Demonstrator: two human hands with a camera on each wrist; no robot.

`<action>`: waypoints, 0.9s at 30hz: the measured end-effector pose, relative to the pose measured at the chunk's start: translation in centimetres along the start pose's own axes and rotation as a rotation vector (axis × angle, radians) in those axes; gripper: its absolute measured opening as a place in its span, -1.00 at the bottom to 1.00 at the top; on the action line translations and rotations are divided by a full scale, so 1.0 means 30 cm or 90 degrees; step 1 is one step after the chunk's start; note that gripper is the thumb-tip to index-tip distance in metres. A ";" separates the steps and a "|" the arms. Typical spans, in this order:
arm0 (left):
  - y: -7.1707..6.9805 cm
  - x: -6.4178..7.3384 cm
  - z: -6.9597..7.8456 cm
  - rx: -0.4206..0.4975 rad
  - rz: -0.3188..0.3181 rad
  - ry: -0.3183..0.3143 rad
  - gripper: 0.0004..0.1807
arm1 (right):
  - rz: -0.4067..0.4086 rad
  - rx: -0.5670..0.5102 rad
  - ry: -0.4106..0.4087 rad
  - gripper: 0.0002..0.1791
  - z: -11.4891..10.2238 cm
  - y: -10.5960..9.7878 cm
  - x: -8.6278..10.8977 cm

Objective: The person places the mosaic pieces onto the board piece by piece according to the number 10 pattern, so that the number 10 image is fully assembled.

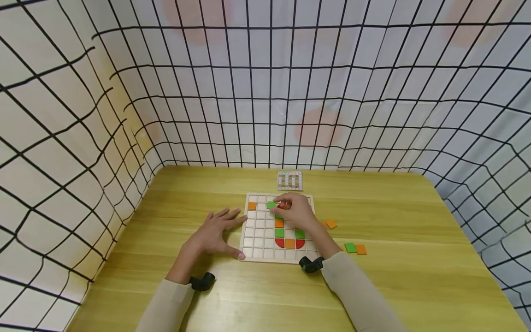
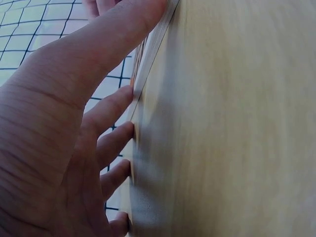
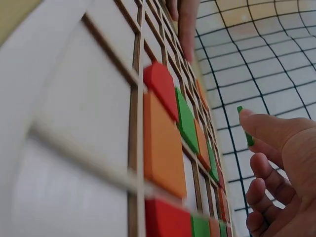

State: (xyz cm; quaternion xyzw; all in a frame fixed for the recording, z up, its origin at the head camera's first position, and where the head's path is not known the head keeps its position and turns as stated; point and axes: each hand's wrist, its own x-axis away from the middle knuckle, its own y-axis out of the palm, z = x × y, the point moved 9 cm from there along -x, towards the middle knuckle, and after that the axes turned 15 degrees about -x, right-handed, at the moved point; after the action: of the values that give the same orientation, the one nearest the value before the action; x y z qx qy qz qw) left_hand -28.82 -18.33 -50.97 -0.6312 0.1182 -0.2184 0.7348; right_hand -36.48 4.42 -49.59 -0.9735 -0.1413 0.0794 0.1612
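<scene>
A white gridded board point(image 1: 258, 244) lies on the table, with square orange and green tiles and rounded red tiles set in its cells. Between the thumb and a finger, my right hand point(image 1: 296, 212) pinches a thin green tile point(image 3: 249, 139) over the board's upper middle. That hand covers some of the cells and tiles beneath it. My left hand point(image 1: 213, 234) spreads its fingers at the board's left side, thumb at the lower left corner and index fingertip at the edge. Near that index finger, an orange tile point(image 1: 252, 206) sits in the upper left.
A small printed card point(image 1: 290, 180) with a coloured grid pattern lies behind the board. Loose on the right are an orange tile point(image 1: 331, 223), a green tile point(image 1: 350, 248) and another orange one beside it. Black netting point(image 1: 271, 99) surrounds the table's back and sides.
</scene>
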 end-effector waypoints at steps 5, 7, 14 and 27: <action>0.008 -0.002 -0.003 -0.006 0.002 -0.003 0.23 | -0.010 0.013 0.026 -0.71 0.006 0.049 -0.030; 0.007 -0.001 -0.004 -0.006 0.002 -0.004 0.23 | -0.012 0.018 0.031 -0.71 0.008 0.064 -0.039; 0.004 -0.001 -0.004 -0.004 0.003 -0.004 0.23 | -0.007 0.060 0.038 -0.67 0.025 0.095 -0.060; 0.006 0.001 0.000 -0.006 -0.005 -0.006 0.22 | 0.005 0.154 0.018 -0.67 0.009 0.122 -0.065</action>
State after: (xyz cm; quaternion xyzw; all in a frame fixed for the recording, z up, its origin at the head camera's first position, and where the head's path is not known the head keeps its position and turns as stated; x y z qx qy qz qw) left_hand -28.77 -18.32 -51.14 -0.6360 0.1134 -0.2177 0.7316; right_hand -37.46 0.60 -50.84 -0.9485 -0.1243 0.0830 0.2794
